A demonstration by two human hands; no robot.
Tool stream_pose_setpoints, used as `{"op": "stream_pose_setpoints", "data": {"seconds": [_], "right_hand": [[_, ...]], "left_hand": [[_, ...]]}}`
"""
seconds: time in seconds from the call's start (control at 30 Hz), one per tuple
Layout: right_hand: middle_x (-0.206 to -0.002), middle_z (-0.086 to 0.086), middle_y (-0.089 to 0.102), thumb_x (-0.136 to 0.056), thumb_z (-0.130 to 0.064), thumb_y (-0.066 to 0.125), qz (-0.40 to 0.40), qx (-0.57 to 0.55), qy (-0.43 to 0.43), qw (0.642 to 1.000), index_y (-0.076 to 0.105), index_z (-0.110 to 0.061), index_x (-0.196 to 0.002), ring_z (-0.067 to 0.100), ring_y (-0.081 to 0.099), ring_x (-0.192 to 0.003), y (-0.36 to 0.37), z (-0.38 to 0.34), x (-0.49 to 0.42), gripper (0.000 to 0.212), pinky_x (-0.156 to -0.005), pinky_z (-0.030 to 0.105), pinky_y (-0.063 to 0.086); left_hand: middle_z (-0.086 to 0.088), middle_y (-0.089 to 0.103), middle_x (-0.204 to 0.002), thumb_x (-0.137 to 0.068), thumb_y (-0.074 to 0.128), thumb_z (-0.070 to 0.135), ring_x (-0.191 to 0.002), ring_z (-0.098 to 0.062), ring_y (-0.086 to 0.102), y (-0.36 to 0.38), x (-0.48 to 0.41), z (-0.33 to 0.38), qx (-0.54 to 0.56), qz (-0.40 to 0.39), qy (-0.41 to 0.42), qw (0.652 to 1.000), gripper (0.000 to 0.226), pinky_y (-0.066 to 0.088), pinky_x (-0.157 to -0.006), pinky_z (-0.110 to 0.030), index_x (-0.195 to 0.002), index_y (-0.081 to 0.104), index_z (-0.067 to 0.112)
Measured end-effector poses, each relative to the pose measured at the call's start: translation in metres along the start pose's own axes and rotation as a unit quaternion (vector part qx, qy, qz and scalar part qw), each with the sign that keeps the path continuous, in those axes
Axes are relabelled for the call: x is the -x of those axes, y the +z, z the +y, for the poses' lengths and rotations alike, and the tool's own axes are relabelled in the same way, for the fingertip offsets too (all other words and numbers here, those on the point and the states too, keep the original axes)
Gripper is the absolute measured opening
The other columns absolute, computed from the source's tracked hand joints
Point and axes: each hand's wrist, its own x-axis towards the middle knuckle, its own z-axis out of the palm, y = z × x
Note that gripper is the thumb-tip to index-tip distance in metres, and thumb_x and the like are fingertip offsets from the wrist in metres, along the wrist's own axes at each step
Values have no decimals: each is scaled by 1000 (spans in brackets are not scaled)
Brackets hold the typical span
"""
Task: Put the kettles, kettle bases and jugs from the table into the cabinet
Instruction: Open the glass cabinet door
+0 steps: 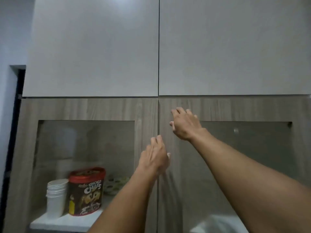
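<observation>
A wood-grain cabinet with two glass-panelled doors fills the view, and both doors are closed. My left hand rests near the inner edge of the left door, fingers spread, holding nothing. My right hand lies flat high on the right door, beside the centre seam, fingers apart and empty. No kettle, kettle base or jug is in view.
Behind the left glass pane stand a stack of white cups, a red-lidded Choco Chips tub and a patterned bowl on a white shelf. Pale flat upper cabinet doors sit above. A dark doorway edge is at the left.
</observation>
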Motion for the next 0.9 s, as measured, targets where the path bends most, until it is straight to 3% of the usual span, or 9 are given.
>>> {"op": "stream_pose_setpoints", "data": {"seconds": [0.13, 0.27, 0.37, 0.47, 0.57, 0.67, 0.73, 0.83, 0.9], "right_hand": [[-154, 5, 32, -100, -32, 46, 31, -13, 1, 999, 35, -12, -143, 35, 37, -132, 16, -7, -54, 49, -101, 54, 38], [-139, 11, 43, -96, -27, 50, 89, -27, 3, 996, 44, -9, -134, 35, 47, -120, 32, -14, -79, 42, -94, 50, 42], [-136, 13, 44, -94, -25, 49, 104, -78, 12, 991, 47, -8, -131, 35, 49, -117, 30, -16, -82, 41, -95, 47, 43], [-136, 14, 46, -94, -33, 51, 81, -108, 22, 991, 47, -7, -133, 36, 49, -121, 12, -18, -79, 47, -99, 42, 41], [-127, 10, 50, -88, -48, 58, 107, -111, 26, 988, 49, -9, -127, 32, 52, -114, -3, -23, -65, 56, -95, 44, 46], [-122, 7, 50, -79, -60, 64, 165, -101, 46, 980, 49, -11, -121, 25, 50, -104, -25, -34, -37, 66, -89, 42, 47], [-122, 6, 51, -77, -60, 68, 211, -105, 59, 970, 49, -12, -121, 23, 48, -103, -49, -40, -14, 68, -89, 39, 45], [-136, 7, 48, -78, -51, 69, 252, -111, 69, 959, 46, -11, -134, 26, 48, -119, -75, -44, 31, 73, -103, 37, 38], [-156, 7, 33, -79, -51, 64, 237, -84, 95, 963, 30, -11, -151, 30, 37, -139, -83, -46, 64, 89, -113, 42, 27]], "left_hand": [[-9, 36, -127, -91, 60, 43, -111, -35, 55, 21, -39, -14, 19, 45, -7, 999, 65, 48, -86, -47, -138, 25, 14], [-8, 34, -130, -87, 66, 44, -105, -31, 55, 38, -58, -22, 56, 97, 1, 994, 85, 52, -82, -44, -148, 11, 20], [-9, 34, -131, -87, 66, 43, -102, -28, 54, 44, -59, -22, 63, 124, 1, 990, 88, 51, -80, -40, -149, 8, 20], [-15, 31, -141, -85, 69, 42, -116, -33, 50, 42, -50, -20, 105, 134, -49, 984, 92, 48, -89, -41, -150, 9, 14], [-13, 41, -137, -85, 66, 51, -121, -32, 50, 39, -32, -22, 159, 98, -65, 980, 85, 47, -93, -41, -145, 23, 12], [-12, 64, -101, -83, 64, 59, -96, -35, 64, 30, 9, -18, 212, 40, -31, 976, 67, 49, -72, -38, -122, 38, 11], [-2, 56, -70, -85, 66, 51, -65, -25, 64, 25, 48, -9, 239, 60, 7, 969, 58, 42, -51, -26, -116, 41, 9], [6, 45, -58, -89, 66, 38, -46, -10, 50, 19, 110, 8, 294, 66, 65, 951, 38, 34, -38, -16, -103, 43, 12], [10, 41, -55, -91, 65, 30, -42, -4, 42, 14, 136, 20, 316, 72, 79, 943, 32, 35, -37, -15, -93, 37, 17]]}}
